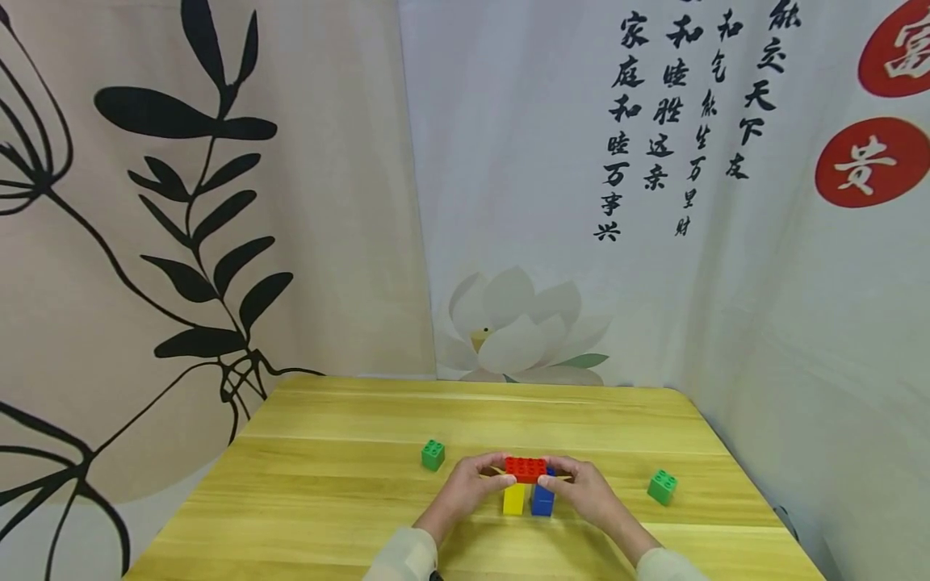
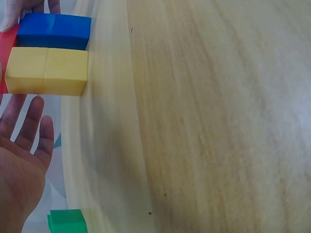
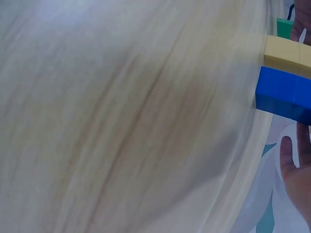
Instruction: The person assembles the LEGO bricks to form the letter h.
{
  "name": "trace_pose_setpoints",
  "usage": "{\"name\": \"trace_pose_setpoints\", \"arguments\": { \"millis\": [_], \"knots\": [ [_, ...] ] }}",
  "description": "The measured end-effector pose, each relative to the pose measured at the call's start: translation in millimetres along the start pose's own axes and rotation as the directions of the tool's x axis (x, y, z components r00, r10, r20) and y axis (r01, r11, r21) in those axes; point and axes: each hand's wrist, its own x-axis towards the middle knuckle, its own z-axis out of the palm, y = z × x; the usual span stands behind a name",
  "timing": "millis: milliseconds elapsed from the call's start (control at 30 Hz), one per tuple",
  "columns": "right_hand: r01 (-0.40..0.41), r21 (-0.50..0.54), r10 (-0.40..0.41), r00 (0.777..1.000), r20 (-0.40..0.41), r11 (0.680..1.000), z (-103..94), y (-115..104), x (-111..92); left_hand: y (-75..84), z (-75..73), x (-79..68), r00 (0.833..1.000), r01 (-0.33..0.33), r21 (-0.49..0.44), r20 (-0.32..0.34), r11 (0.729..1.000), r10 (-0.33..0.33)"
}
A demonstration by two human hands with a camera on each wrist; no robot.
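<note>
Between my hands a red building brick [image 1: 526,470] lies across the tops of two stacks. Under its left end stands a yellow stack [image 1: 513,500], and under its right end a blue stack [image 1: 542,503]. A narrow gap separates them in the head view. My left hand [image 1: 471,487] pinches the red brick's left end with thumb and fingers. At the opposite end, my right hand [image 1: 587,491] pinches it in the same way. The left wrist view shows two yellow bricks [image 2: 47,71] joined in line beside the blue ones [image 2: 54,31], with the red brick [image 2: 6,53] partly cut off.
One green brick [image 1: 433,455] sits on the wooden table [image 1: 349,492] beyond my left hand. Another green brick [image 1: 662,487] is to the right of my right hand. A printed curtain [image 1: 349,202] hangs behind the table's far edge.
</note>
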Motion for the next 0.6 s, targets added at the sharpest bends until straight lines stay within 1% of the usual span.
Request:
{"name": "trace_pose_setpoints", "arguments": {
  "millis": [300, 600],
  "knots": [
    [0.022, 0.020, -0.021, 1.000, -0.012, 1.000, 0.0, -1.0, -2.4, -1.6, 0.8, 0.7, 1.000, -0.009, -0.006, -0.001, 1.000, 0.009],
    [0.027, 0.003, -0.027, 1.000, -0.011, 1.000, -0.9, 1.2, -1.8, -1.5, 1.4, 2.3, 1.000, -0.016, -0.002, 0.005, 1.000, 0.016]
  ]
}}
